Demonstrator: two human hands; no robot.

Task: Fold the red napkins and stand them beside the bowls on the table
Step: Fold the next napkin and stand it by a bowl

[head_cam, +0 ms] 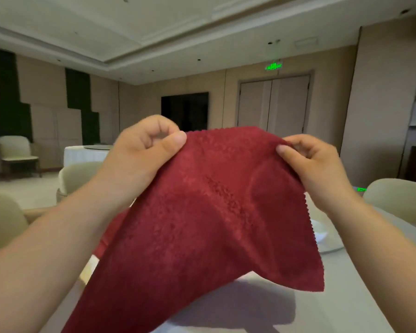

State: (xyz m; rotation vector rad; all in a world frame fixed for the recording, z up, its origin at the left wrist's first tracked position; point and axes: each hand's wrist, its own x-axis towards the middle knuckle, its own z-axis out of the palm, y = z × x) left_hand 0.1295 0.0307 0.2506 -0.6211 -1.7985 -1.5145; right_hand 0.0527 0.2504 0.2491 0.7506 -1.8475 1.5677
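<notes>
So here we're holding the red napkin [202,212] up in front of us, spread out above the table [346,296]. Our left hand [144,150] pinches one top corner between the thumb and curled fingers, and our right hand [315,164] pinches the other top corner the same way. The top edge is pulled fairly taut between the two hands and the rest just droops down toward us, with one loose corner hanging low on the right, over the white tablecloth. The cloth has a zigzag cut edge and a bumpy woven pattern. There's a bit more red fabric [111,231] peeking out behind our left forearm, and we honestly can't tell if it's the same napkin or another one. On the right, half hidden by the napkin, sits a white dish [321,230] on the table; can't say if it's a bowl or a plate. Cream chairs stand around the table, one at left [3,217] and one at right [399,198]. Further back there's another table with a white cloth [84,152], closed double doors [273,104] and a green exit sign [273,66] above them.
</notes>
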